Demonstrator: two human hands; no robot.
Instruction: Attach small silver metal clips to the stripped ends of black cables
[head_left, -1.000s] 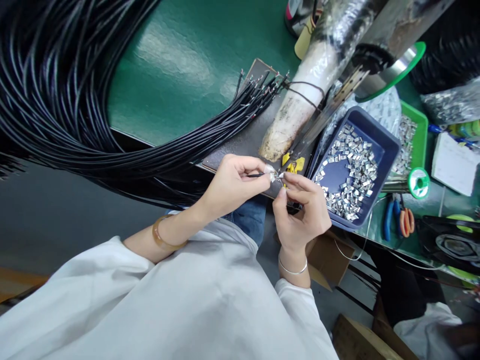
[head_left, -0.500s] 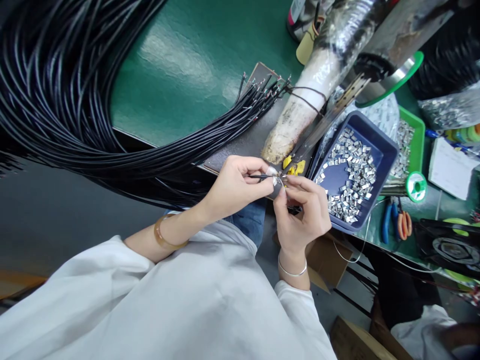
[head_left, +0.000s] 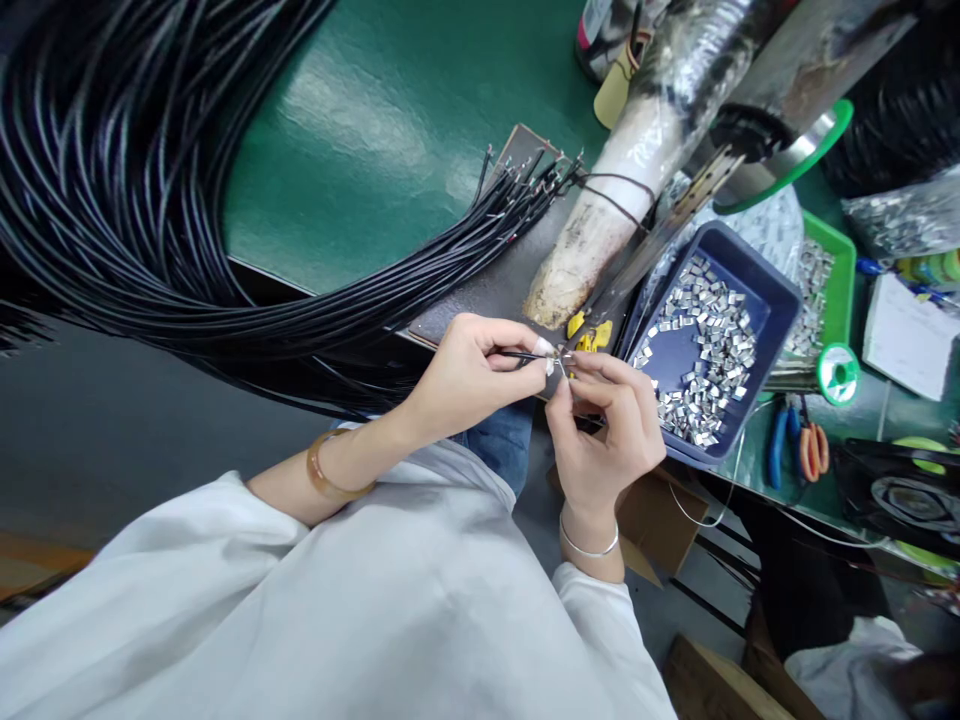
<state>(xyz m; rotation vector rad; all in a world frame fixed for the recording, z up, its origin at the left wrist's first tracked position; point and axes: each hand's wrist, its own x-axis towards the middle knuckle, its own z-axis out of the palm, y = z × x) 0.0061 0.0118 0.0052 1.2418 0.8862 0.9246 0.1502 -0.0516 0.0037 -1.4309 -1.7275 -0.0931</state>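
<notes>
My left hand [head_left: 480,370] pinches a black cable [head_left: 517,354] near its end, with white wrapping on the fingertips. Close beside it, my right hand [head_left: 606,415] is closed on a thin, pale strand or solder wire [head_left: 564,372]. The two sets of fingertips nearly meet at a soldering iron tip beside a yellow piece [head_left: 595,338]. Small details at the cable end are too tiny to tell. A thick bundle of black cables [head_left: 390,285] lies behind my left hand, its stripped ends on a dark board [head_left: 534,240].
Right of my hands stands a blue tray [head_left: 776,300] of small metal pieces, with a green tray [head_left: 844,265] behind. A white-wrapped tube [head_left: 592,225], solder spool [head_left: 838,374], blue-handled tool [head_left: 778,445] and orange-handled tool [head_left: 814,450] are nearby. Another person's sleeve [head_left: 847,655] shows lower right.
Both hands keep nearly the same pose and hold. The view has shifted very slightly, and the things at the right appear a little farther right.
</notes>
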